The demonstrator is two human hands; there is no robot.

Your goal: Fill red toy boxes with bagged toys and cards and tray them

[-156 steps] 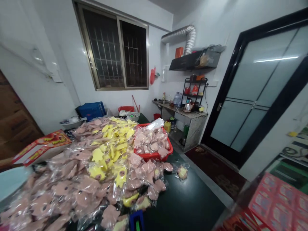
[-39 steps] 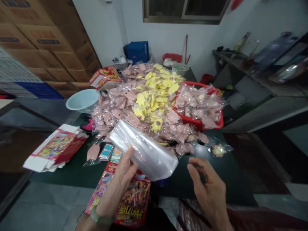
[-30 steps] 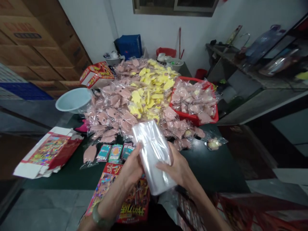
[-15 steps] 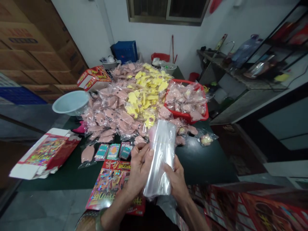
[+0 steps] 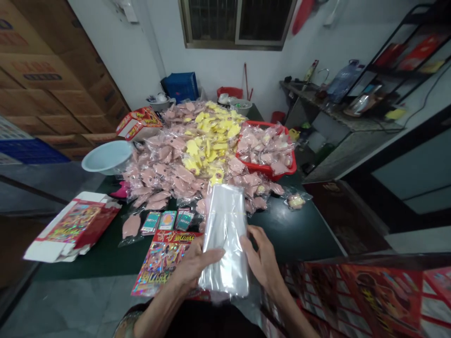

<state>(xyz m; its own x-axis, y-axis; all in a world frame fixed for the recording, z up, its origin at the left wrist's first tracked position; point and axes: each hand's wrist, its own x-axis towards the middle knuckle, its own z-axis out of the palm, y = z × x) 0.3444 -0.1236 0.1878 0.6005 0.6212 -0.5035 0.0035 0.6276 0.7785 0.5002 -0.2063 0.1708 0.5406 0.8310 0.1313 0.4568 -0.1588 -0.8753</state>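
Observation:
A stack of clear plastic bags (image 5: 227, 234), shiny and flat, is held upright over the table's front edge. My left hand (image 5: 193, 265) grips its left side, thumb lying across the front and fingers hidden behind. At the right edge my right hand (image 5: 262, 258) is closed on the stack, its thumb tip against the border and fingers curled. Beneath my left forearm lies a red printed card sheet (image 5: 160, 263) with shiny pictures. Beyond it sit small stacks of cards (image 5: 167, 220) and a bagged pink figure (image 5: 131, 226).
A large heap of bagged pink and yellow figures (image 5: 211, 150) covers the table (image 5: 299, 234). A red basket (image 5: 271, 171) of bagged figures stands at its right, a pale blue basin (image 5: 105, 157) at its left. An opened red-and-white box (image 5: 73, 225) lies front left; printed red packages (image 5: 380, 295) are lower right.
The bag stack has moved left and slightly down and stands straighter. My left thumb now lies across its front, while my right thumb has slid from the front to the right edge.

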